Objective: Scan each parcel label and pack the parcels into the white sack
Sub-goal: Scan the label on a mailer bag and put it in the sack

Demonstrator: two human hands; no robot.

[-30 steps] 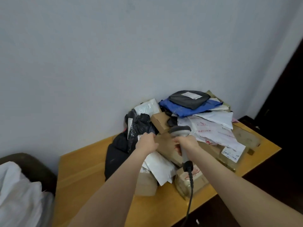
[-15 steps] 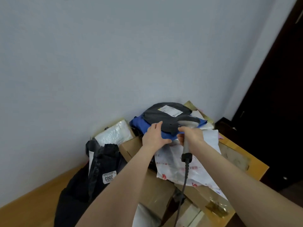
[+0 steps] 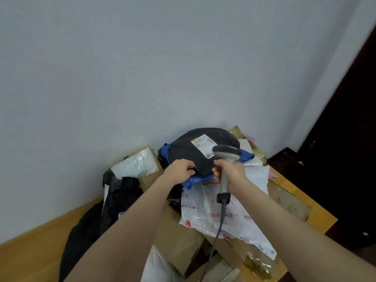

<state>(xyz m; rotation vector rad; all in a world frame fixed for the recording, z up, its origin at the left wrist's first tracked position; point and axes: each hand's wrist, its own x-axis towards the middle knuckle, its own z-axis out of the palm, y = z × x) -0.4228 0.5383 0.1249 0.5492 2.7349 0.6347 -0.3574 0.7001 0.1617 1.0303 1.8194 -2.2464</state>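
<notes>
Head view: both hands have moved up the pile [image 3: 215,216] to the grey parcel [image 3: 187,153] on top, far side of the worktop [image 3: 30,253]. Left hand [image 3: 179,172] fingers [image 3: 188,166] now pinch its near edge. Right hand [image 3: 232,173] is wrapped round the scanner [image 3: 226,154], whose head is at the label [image 3: 200,143]. Scan looks imminent; the sack is out of view.

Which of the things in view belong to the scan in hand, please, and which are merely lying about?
In use: grey parcel, its label, scanner, left hand, right hand.
Lying about for now: blue parcel, white printed mailer, black bags, cardboard box.
</notes>
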